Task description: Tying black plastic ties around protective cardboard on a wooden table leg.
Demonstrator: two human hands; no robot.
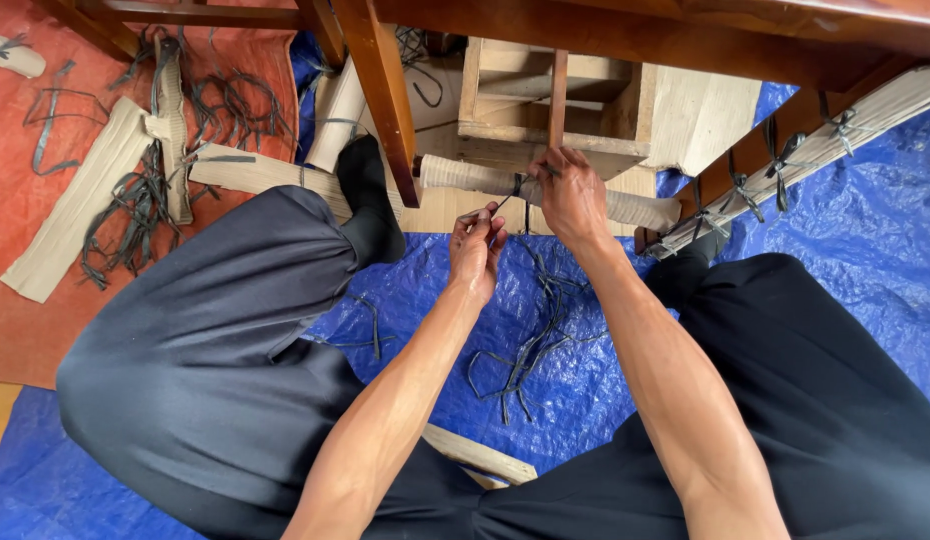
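Right hand (570,195) clamped on pale rolled bundle (505,181), fingers over dark strap wrapped around it. Bundle lies across wooden frame (385,90), just above blue tarp (835,230) on floor. Left hand (475,250) pinched shut on strap end (507,200), pulled taut toward body. Loose dark straps (530,350) on tarp between knees. More pale bundles (75,200) on orange tarp (15,330), far left.
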